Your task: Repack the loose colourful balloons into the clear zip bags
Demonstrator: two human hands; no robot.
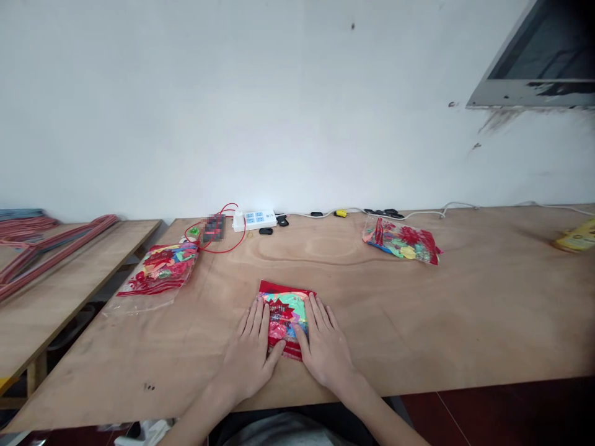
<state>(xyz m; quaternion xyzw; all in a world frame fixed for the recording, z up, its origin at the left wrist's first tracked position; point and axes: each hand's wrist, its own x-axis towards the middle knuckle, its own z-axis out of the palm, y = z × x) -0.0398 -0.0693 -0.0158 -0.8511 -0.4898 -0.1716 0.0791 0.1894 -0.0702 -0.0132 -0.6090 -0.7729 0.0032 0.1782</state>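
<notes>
A red and clear plastic bag of colourful balloons [284,319] lies flat on the wooden table [446,328], near its front edge. My left hand [248,347] rests palm down on the bag's left side, fingers stretched out. On the right side of the same bag lies my right hand [325,344], also flat, with the thumb over the bag's face. Neither hand grips anything. Part of the bag's printed front shows between them.
Similar bags lie at the left [162,269] and back right [404,240]. A white power strip [255,220], red cable [223,251] and small black items line the back. A yellow packet [576,238] sits far right; pink strips [60,248] lie on another table.
</notes>
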